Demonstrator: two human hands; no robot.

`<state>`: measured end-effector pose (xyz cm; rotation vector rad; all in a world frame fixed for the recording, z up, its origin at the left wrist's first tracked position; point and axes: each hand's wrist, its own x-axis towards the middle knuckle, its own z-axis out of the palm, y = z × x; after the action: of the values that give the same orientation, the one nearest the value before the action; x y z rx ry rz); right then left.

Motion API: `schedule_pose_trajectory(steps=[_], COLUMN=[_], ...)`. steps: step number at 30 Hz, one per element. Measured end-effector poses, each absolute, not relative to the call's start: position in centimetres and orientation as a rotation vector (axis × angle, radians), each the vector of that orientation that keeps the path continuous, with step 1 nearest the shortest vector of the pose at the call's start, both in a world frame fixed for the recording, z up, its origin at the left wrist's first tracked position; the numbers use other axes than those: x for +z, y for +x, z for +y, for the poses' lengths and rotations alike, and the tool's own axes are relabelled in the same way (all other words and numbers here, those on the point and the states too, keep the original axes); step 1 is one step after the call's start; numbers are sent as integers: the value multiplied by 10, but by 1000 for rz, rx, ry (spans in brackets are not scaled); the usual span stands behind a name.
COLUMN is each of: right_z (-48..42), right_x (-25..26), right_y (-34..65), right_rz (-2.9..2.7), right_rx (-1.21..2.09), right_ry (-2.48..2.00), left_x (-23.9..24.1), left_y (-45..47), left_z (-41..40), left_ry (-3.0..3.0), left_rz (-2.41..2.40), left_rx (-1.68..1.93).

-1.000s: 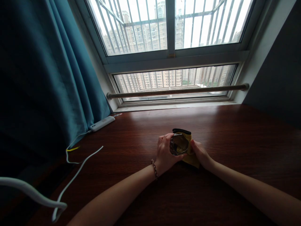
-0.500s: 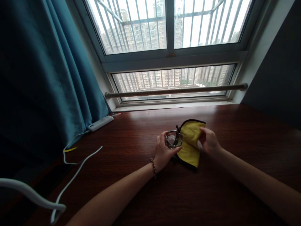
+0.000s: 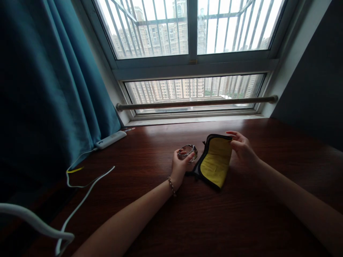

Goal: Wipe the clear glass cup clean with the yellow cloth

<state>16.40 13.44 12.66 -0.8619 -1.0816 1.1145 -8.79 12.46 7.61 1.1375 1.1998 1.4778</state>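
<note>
Left to right.

Teal curtain point(image 3: 53, 89) hangs along the left edge. Below it a white cable point(image 3: 88, 184) trails over the surface point(image 3: 241, 221) from a white power bank point(image 3: 110, 139) near the window sill. Snag risk only if the left forearm sweeps far left; cable is well apart from the hands.

Left hand point(image 3: 179, 166): grip closed on a small clear glass point(image 3: 187, 151), fingers wrapped round its side, glass lifted just off the surface and tilted. Risk: smooth glass in a one-hand pinch could slip and drop onto hard wood, or roll toward the near edge.

Just right of it, the yellow cloth point(image 3: 216, 160) with dark trim lies on the surface, its far corner raised. Right hand point(image 3: 241, 146): grip narrow, fingertips pinching that top corner. Hold is light, so the cloth may slide out or drag on the surface.

Glass and cloth edge are close, not clearly touching; a quick tug on the cloth could knock the glass.

Room: open wood to the right and toward the viewer. Window rail point(image 3: 195, 103) and sill bound the far side, dark wall the right.
</note>
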Motion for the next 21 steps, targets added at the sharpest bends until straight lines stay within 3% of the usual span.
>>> schedule_pose_trajectory(steps=[5,8,11,17,21], right_z=[112,106,104,102,96], right_x=[144,138,134,146,154], right_y=[150,140,136,139,132], right_rz=[-2222,-2561,-2648,-2646,-2862], right_rx=[1344,1197,1125,1355,1236], right_ry=[-819,-836,-843,-785,-840], left_x=[74,74,74,76,76], left_y=[-90,-91,-91,-90,-91], left_z=[125,125,125,125,125], left_ry=[1098,1086,1076,1079,1101], left_rz=[1170,1168,1166,1150,1137], left_rx=[1482,1484,1487,1486,1477])
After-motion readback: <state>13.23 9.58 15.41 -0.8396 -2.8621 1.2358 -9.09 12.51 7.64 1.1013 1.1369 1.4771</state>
